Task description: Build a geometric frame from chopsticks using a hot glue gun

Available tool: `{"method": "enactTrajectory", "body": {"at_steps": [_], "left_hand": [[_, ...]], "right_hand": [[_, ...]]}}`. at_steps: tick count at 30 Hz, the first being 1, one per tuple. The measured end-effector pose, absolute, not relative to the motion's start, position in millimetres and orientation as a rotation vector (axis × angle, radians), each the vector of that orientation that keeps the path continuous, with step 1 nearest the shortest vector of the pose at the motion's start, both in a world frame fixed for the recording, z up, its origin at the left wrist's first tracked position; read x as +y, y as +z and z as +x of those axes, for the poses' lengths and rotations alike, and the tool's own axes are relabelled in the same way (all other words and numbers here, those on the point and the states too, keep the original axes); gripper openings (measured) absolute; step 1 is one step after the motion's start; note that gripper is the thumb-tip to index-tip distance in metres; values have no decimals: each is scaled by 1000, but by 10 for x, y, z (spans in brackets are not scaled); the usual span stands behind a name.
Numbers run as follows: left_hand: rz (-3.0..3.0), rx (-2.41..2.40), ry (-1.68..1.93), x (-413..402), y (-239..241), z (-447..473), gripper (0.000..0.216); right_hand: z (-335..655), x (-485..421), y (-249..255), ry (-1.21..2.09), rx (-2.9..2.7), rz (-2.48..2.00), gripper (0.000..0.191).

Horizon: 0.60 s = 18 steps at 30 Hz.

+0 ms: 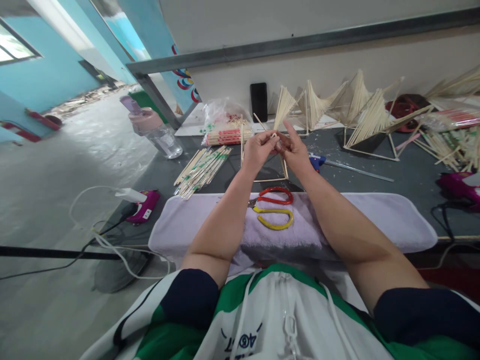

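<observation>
My left hand (259, 148) and my right hand (293, 148) meet above the dark table, both closed in a pinch on thin wooden sticks (276, 134) at the top of a small stick frame (267, 165) that stands on the table. A fan of sticks (284, 105) rises just behind my fingers. My right index finger points up. Below my forearms, scissors with a red and a yellow handle (274, 210) lie on a white towel (378, 220).
Loose chopsticks (202, 170) lie left of the frame, with a bag of packs (227, 127) behind. Finished stick fans (360, 112) line the back. A water bottle (155, 130), a phone (258, 101), a blue glue gun (318, 161) and pink glue guns (144, 206) stand around.
</observation>
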<state>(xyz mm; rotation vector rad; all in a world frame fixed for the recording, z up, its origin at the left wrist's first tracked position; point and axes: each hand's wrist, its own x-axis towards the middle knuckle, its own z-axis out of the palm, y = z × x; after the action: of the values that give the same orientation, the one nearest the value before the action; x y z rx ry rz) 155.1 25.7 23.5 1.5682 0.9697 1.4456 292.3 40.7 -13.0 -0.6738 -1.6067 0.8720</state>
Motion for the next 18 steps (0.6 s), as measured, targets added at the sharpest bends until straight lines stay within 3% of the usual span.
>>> {"method": "enactTrajectory", "body": {"at_steps": [18], "left_hand": [[1574,1022,1418,261,209,1552,37]], "right_hand": [[2908,368,-81,869,-1592,-698,81]]}}
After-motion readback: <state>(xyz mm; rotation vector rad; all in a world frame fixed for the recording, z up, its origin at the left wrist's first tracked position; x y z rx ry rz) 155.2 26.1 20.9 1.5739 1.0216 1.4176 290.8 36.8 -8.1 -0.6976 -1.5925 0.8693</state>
